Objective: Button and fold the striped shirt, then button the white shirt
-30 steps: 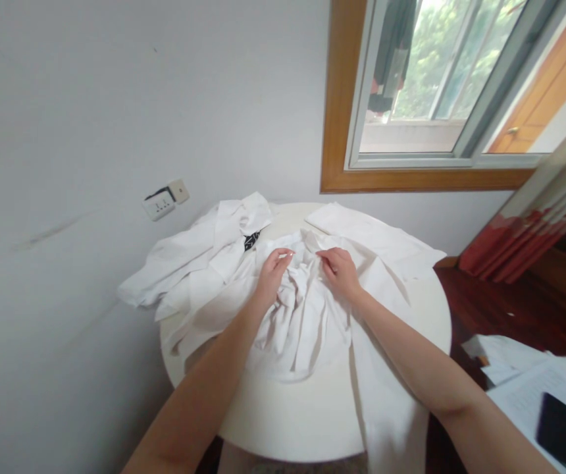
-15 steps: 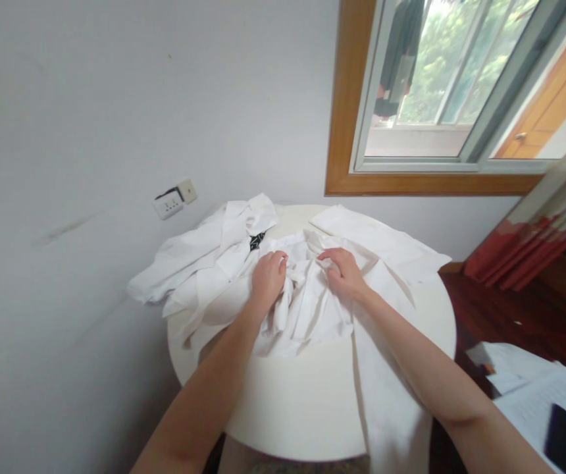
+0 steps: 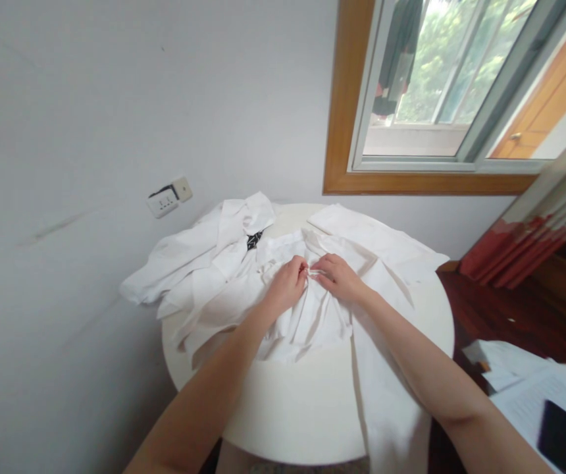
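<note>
A crumpled white shirt (image 3: 327,322) lies spread over the round white table (image 3: 293,401), gathered into folds at the middle. My left hand (image 3: 287,284) pinches a gathered fold of it between thumb and fingers. Facing it, my right hand (image 3: 338,276) has its fingertips closed on the same gathers, and the two hands almost meet. One long strip of the white cloth, like a sleeve, runs down under my right forearm and over the table's front edge. A small black patterned patch (image 3: 254,240) shows among the folds left of my hands.
The table stands against a pale wall with a socket (image 3: 162,202) at the left. A wood-framed window (image 3: 336,131) is at the upper right, beside a red and cream curtain (image 3: 500,253). Papers (image 3: 520,395) and a dark phone-like slab (image 3: 565,438) lie at the lower right.
My left hand has moved right, toward my right hand, bringing the cloth together. The gap between the hands has nearly closed, and the fingers now pinch the gathers. The view has shifted slightly.
</note>
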The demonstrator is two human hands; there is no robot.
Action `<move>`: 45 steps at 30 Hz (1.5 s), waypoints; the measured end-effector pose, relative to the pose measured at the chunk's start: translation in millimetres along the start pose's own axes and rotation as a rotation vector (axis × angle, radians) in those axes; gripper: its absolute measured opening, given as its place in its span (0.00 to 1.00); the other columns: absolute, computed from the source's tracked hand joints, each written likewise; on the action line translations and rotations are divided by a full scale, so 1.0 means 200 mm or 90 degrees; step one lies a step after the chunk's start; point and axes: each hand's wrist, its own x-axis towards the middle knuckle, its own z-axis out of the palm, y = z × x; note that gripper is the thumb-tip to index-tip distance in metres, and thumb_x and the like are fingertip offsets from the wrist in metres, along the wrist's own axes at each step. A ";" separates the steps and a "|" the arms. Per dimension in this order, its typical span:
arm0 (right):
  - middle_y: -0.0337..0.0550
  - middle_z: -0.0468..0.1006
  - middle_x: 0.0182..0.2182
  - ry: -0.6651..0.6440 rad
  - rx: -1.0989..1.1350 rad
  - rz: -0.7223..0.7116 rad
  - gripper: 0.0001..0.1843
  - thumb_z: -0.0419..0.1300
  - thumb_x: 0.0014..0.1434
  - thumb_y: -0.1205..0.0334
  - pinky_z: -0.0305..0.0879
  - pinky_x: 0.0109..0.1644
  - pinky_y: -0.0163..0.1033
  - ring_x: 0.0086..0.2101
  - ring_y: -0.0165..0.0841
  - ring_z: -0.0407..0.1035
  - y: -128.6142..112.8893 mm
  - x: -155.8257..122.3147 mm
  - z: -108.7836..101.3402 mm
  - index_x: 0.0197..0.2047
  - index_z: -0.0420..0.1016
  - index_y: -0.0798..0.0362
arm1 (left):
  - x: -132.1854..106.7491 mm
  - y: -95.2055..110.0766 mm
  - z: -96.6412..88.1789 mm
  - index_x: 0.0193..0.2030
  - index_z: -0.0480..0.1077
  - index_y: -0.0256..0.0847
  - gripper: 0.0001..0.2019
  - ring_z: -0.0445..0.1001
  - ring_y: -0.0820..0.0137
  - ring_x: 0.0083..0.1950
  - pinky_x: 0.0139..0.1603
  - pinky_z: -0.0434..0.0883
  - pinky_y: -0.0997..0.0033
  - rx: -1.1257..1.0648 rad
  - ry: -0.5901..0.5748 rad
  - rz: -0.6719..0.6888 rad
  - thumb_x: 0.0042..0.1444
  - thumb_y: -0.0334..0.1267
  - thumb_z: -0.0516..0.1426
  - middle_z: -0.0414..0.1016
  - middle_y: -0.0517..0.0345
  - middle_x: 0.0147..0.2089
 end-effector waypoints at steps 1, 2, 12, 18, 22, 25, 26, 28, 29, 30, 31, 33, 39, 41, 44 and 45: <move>0.47 0.72 0.38 -0.018 -0.006 -0.009 0.09 0.55 0.59 0.59 0.60 0.47 0.42 0.41 0.37 0.65 0.00 0.00 -0.01 0.42 0.70 0.51 | 0.00 -0.02 0.01 0.42 0.62 0.41 0.06 0.70 0.69 0.39 0.42 0.66 0.69 -0.033 -0.001 -0.018 0.59 0.33 0.47 0.70 0.57 0.35; 0.47 0.71 0.38 -0.025 -0.007 -0.012 0.07 0.55 0.59 0.60 0.60 0.47 0.42 0.41 0.37 0.65 -0.01 0.00 -0.01 0.40 0.71 0.51 | 0.00 -0.03 0.01 0.42 0.62 0.42 0.06 0.70 0.69 0.38 0.42 0.66 0.70 -0.063 -0.002 -0.032 0.59 0.33 0.48 0.70 0.57 0.35; 0.40 0.69 0.31 0.127 0.145 0.155 0.09 0.46 0.63 0.58 0.60 0.40 0.38 0.34 0.33 0.64 -0.04 0.01 0.01 0.36 0.63 0.51 | 0.01 -0.10 0.03 0.42 0.67 0.38 0.09 0.71 0.70 0.41 0.45 0.67 0.71 -0.321 -0.139 -0.059 0.56 0.36 0.50 0.73 0.56 0.38; 0.38 0.67 0.28 0.175 0.184 0.197 0.09 0.46 0.63 0.57 0.58 0.35 0.36 0.31 0.31 0.61 -0.05 0.01 0.00 0.35 0.62 0.51 | 0.02 -0.10 -0.01 0.46 0.70 0.38 0.13 0.70 0.68 0.47 0.52 0.65 0.68 -0.311 -0.183 -0.024 0.58 0.38 0.49 0.74 0.54 0.44; 0.35 0.64 0.24 0.214 0.237 0.242 0.09 0.47 0.62 0.55 0.57 0.32 0.35 0.27 0.30 0.60 -0.05 0.01 0.02 0.35 0.61 0.50 | 0.02 -0.08 -0.01 0.49 0.68 0.39 0.14 0.70 0.68 0.49 0.53 0.65 0.68 -0.277 -0.162 -0.017 0.58 0.37 0.49 0.73 0.54 0.47; 0.33 0.61 0.21 0.240 0.273 0.274 0.10 0.48 0.62 0.53 0.55 0.29 0.34 0.24 0.29 0.57 -0.05 0.01 0.04 0.35 0.61 0.50 | 0.02 -0.07 0.00 0.50 0.68 0.40 0.15 0.70 0.67 0.50 0.53 0.65 0.68 -0.224 -0.130 -0.002 0.58 0.36 0.49 0.73 0.54 0.49; 0.32 0.60 0.21 0.240 0.288 0.283 0.10 0.48 0.62 0.53 0.55 0.28 0.34 0.23 0.29 0.57 -0.04 0.01 0.05 0.35 0.61 0.50 | 0.01 -0.07 0.01 0.50 0.68 0.41 0.15 0.70 0.67 0.50 0.54 0.65 0.67 -0.200 -0.120 0.007 0.58 0.35 0.49 0.73 0.53 0.49; 0.32 0.60 0.20 0.229 0.315 0.289 0.10 0.49 0.61 0.52 0.55 0.26 0.34 0.22 0.29 0.56 -0.03 0.01 0.06 0.35 0.62 0.49 | 0.00 -0.07 0.02 0.50 0.69 0.41 0.15 0.70 0.66 0.51 0.55 0.64 0.66 -0.145 -0.097 0.021 0.58 0.36 0.49 0.73 0.52 0.49; 0.33 0.61 0.21 0.218 0.322 0.283 0.11 0.49 0.61 0.51 0.55 0.26 0.34 0.22 0.29 0.57 -0.02 0.01 0.05 0.35 0.62 0.50 | 0.00 -0.07 0.02 0.49 0.69 0.41 0.14 0.70 0.65 0.50 0.55 0.64 0.65 -0.118 -0.086 0.023 0.58 0.36 0.50 0.74 0.52 0.49; 0.33 0.63 0.21 0.205 0.322 0.271 0.11 0.49 0.61 0.51 0.56 0.27 0.34 0.23 0.29 0.58 -0.01 0.00 0.05 0.35 0.63 0.50 | -0.01 -0.07 0.03 0.48 0.70 0.41 0.14 0.70 0.65 0.50 0.54 0.64 0.64 -0.095 -0.074 0.023 0.58 0.37 0.50 0.74 0.52 0.48; 0.35 0.65 0.23 0.191 0.314 0.251 0.12 0.50 0.61 0.51 0.58 0.29 0.34 0.25 0.29 0.60 -0.01 0.00 0.04 0.35 0.64 0.50 | -0.01 -0.07 0.03 0.48 0.70 0.41 0.13 0.70 0.65 0.49 0.54 0.64 0.64 -0.079 -0.062 0.020 0.57 0.37 0.51 0.74 0.52 0.47; 0.38 0.70 0.28 0.155 0.281 0.198 0.12 0.51 0.60 0.52 0.62 0.36 0.36 0.31 0.31 0.65 -0.01 -0.01 0.00 0.35 0.67 0.51 | -0.01 -0.07 0.04 0.45 0.71 0.42 0.12 0.71 0.65 0.48 0.52 0.65 0.65 -0.071 -0.030 0.005 0.57 0.39 0.51 0.75 0.53 0.45; 0.44 0.76 0.44 -0.009 0.132 0.008 0.16 0.57 0.58 0.56 0.61 0.50 0.43 0.43 0.36 0.68 -0.10 -0.01 -0.09 0.49 0.70 0.49 | 0.00 -0.10 0.05 0.36 0.71 0.40 0.09 0.71 0.69 0.41 0.46 0.66 0.70 -0.166 0.014 -0.046 0.56 0.40 0.52 0.75 0.58 0.37; 0.43 0.76 0.45 -0.046 0.105 -0.023 0.17 0.57 0.59 0.58 0.61 0.50 0.44 0.43 0.36 0.68 -0.11 -0.01 -0.10 0.52 0.69 0.47 | 0.01 -0.11 0.05 0.32 0.70 0.39 0.09 0.69 0.70 0.36 0.41 0.65 0.72 -0.189 -0.028 -0.059 0.54 0.41 0.53 0.73 0.61 0.31; 0.43 0.76 0.45 -0.085 0.074 -0.036 0.17 0.57 0.59 0.59 0.62 0.49 0.44 0.43 0.36 0.69 -0.11 -0.01 -0.10 0.51 0.69 0.47 | 0.02 -0.11 0.03 0.28 0.69 0.39 0.12 0.65 0.73 0.31 0.34 0.63 0.75 -0.214 -0.108 -0.082 0.53 0.45 0.53 0.68 0.64 0.25; 0.43 0.76 0.44 -0.094 0.067 -0.038 0.16 0.57 0.58 0.60 0.62 0.49 0.43 0.43 0.36 0.69 -0.10 -0.01 -0.10 0.51 0.70 0.47 | 0.02 -0.11 0.02 0.28 0.69 0.39 0.13 0.64 0.73 0.30 0.33 0.62 0.75 -0.222 -0.131 -0.087 0.53 0.46 0.53 0.67 0.64 0.25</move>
